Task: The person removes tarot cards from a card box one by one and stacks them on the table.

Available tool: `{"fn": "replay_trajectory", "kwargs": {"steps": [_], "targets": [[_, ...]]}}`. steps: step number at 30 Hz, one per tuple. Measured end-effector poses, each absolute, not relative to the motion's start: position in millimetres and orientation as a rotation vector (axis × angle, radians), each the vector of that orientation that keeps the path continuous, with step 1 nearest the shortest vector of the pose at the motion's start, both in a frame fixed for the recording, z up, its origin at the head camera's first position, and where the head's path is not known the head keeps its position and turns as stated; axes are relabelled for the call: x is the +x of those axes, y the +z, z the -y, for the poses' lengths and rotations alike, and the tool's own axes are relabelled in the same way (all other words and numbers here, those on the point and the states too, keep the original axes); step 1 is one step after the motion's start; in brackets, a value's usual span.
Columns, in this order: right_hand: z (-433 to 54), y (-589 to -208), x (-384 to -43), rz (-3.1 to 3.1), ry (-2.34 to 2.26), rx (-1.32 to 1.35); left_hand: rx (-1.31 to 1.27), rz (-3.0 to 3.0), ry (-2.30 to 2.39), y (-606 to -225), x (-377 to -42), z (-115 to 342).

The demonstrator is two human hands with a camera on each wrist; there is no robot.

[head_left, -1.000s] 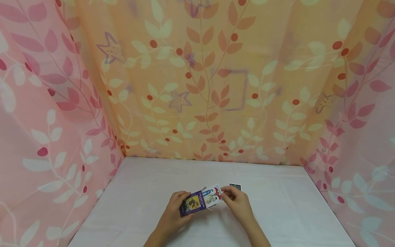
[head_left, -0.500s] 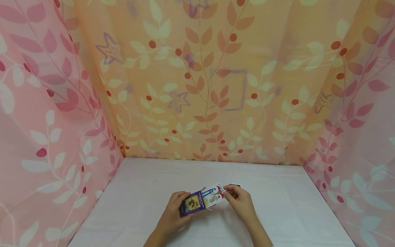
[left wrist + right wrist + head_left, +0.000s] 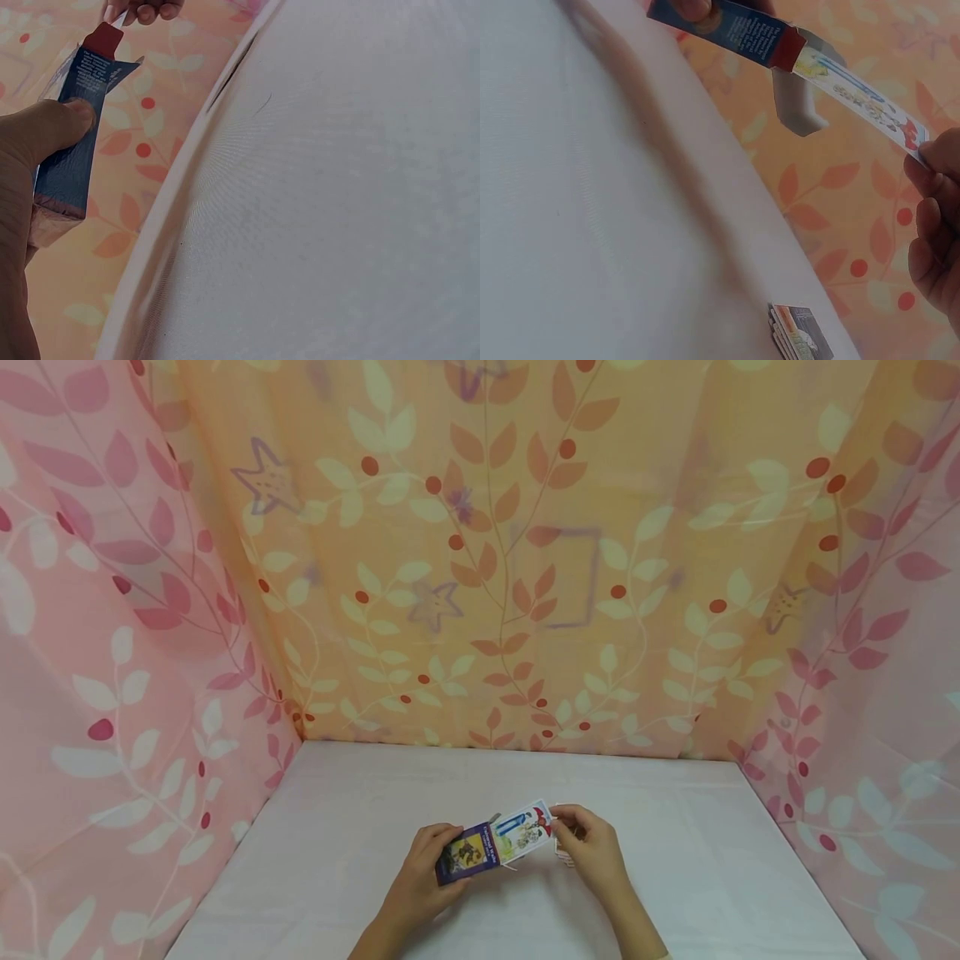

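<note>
My left hand [image 3: 422, 875] grips a purple-blue card box [image 3: 467, 853] round its sides, the thumb along one narrow side in the left wrist view. The box's right end stands open with its flaps out. From that end a picture card [image 3: 523, 833] sticks out, more than half its length showing. My right hand [image 3: 595, 850] pinches the card's outer end between thumb and fingers. Both box and card are held above the table. Below the right hand lies a small pile of cards [image 3: 804, 332], partly hidden by that hand in the head view.
A white-covered table [image 3: 315, 827] lies under the hands. Patterned curtains stand round it: an orange one [image 3: 480, 568] at the back and pink ones [image 3: 127, 693] at the sides.
The right hand has moved right and slightly up, drawing the card further out of the box. The left hand and box have hardly moved. More of the pile's near edge shows below the right hand.
</note>
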State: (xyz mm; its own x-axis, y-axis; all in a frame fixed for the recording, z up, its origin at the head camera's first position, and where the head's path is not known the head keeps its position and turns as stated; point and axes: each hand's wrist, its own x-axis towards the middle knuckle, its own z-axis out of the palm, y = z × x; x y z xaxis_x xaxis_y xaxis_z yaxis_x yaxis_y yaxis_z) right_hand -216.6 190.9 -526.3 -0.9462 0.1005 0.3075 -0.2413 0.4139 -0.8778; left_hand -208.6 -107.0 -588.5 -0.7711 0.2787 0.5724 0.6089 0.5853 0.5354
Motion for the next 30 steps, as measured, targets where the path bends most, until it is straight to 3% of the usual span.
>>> {"fn": "replay_trajectory", "kwargs": {"steps": [30], "targets": [[-205, -525, -221, 2.336, 1.477, 0.097, -0.793, 2.338, -1.031, -590, -211, 109]]}}
